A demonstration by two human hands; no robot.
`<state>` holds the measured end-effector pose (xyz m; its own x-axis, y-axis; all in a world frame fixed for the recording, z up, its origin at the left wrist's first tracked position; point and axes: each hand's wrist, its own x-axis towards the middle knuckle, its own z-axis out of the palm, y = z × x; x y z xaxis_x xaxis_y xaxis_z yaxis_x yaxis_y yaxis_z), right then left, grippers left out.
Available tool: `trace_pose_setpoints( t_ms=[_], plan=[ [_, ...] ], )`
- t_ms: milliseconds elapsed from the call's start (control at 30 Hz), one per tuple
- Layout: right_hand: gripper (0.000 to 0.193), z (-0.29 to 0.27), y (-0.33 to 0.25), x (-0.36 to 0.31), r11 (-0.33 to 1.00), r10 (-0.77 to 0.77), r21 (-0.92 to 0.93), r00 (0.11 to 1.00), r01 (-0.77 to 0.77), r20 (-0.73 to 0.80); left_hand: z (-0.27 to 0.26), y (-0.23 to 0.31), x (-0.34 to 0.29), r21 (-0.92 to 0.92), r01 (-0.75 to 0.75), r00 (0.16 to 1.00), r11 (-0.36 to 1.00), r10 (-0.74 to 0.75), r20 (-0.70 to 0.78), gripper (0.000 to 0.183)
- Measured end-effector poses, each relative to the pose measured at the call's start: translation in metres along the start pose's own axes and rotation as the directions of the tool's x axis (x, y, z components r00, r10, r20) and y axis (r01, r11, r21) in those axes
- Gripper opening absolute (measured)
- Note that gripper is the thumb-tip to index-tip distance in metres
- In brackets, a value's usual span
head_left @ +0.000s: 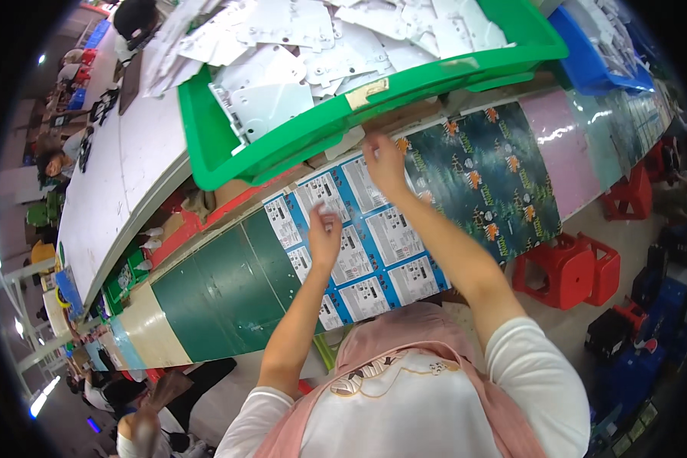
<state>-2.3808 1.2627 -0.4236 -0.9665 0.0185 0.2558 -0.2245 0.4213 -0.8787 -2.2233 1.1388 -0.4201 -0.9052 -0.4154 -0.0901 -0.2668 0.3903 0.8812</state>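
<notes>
Taking the clock's centre as the flat blue-and-white sheet printed with grey label panels [366, 248], which lies on the long bench in front of the person, a large green plastic bin [290, 141] looms at 12 o'clock. It is heaped with thin, flat white plates with small holes [286, 84], and its front wall stands just beyond the sheet, blocking the way farther forward. At 2 o'clock lies a dark green sheet with orange and pale patterning [481, 183]; farther out that way sits a blue plastic bin of pale parts [607, 69]. Red plastic stools [561, 271] stand between 3 and 4 o'clock, beside the bench. A plain green bench covering [221, 286] stretches toward 8 o'clock, and a curved white tabletop [133, 164] fills 10 o'clock.

The left hand [324, 235] is over the printed sheet, partly open with fingers loosely bent; nothing shows in it. The right hand [387, 164], at 1 o'clock near the bin's front wall, has its fingers curled narrowly; whether it grips anything, or touches the sheet, I cannot tell.
</notes>
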Motion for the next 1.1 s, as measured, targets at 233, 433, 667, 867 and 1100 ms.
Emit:
trace_pose_setpoints(
  t_ms=[233,433,667,867,1100],
  plan=[
    [0.016,-0.101,0.009,-0.209,0.996,0.062,0.023,0.840,-0.089,0.539,0.001,-0.024,-0.178,0.104,0.085,0.979,0.991,-0.102,0.178,0.026],
    [0.020,-0.092,0.056,-0.158,0.999,0.038,0.005,0.822,-0.049,0.568,0.038,-0.033,-0.232,-0.053,0.234,0.968,0.971,-0.227,0.110,0.019],
    [0.023,-0.055,0.038,-0.036,0.617,0.565,0.211,0.614,-0.758,0.552,0.021,0.020,-0.125,-0.073,0.083,0.996,0.994,-0.080,0.042,0.023],
    [0.028,-0.004,0.039,0.000,0.510,0.644,0.322,0.602,-0.798,0.473,0.020,0.011,0.027,0.332,-0.318,0.942,0.888,0.335,0.009,0.039],
    [0.017,0.028,0.036,0.007,0.506,0.671,0.389,0.634,-0.770,0.383,0.028,0.015,0.102,0.500,-0.235,0.969,0.833,0.159,0.191,0.037]
  ],
)
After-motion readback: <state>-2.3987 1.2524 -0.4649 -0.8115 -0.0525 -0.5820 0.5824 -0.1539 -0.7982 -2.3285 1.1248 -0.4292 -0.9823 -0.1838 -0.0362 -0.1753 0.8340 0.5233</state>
